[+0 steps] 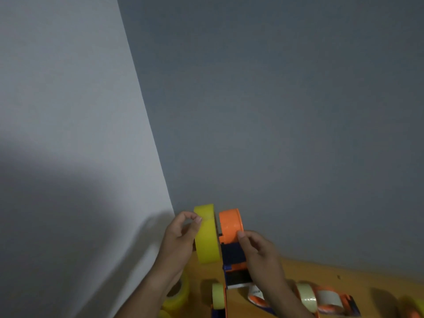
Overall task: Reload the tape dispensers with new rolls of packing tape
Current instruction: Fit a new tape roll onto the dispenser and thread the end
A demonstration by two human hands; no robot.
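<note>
My left hand (pixel 181 239) grips a yellow roll of packing tape (pixel 206 235), held on edge in the air with the fingers curled over its top. Right beside it my right hand (pixel 259 251) grips an orange and blue tape dispenser (pixel 230 244). The thumb lies against the dispenser's orange spool hub (pixel 229 226). The roll stands just left of the hub, close to it. Whether roll and hub touch I cannot tell. The dispenser's serrated blade (pixel 238 286) points down toward me.
An orange table (pixel 332 276) runs along the bottom, set into a grey wall corner. On it lie another dispenser with a pale roll (pixel 218 297), a further loaded dispenser (pixel 325 299) at the right, and yellow tape rolls (pixel 176 294) under my left forearm.
</note>
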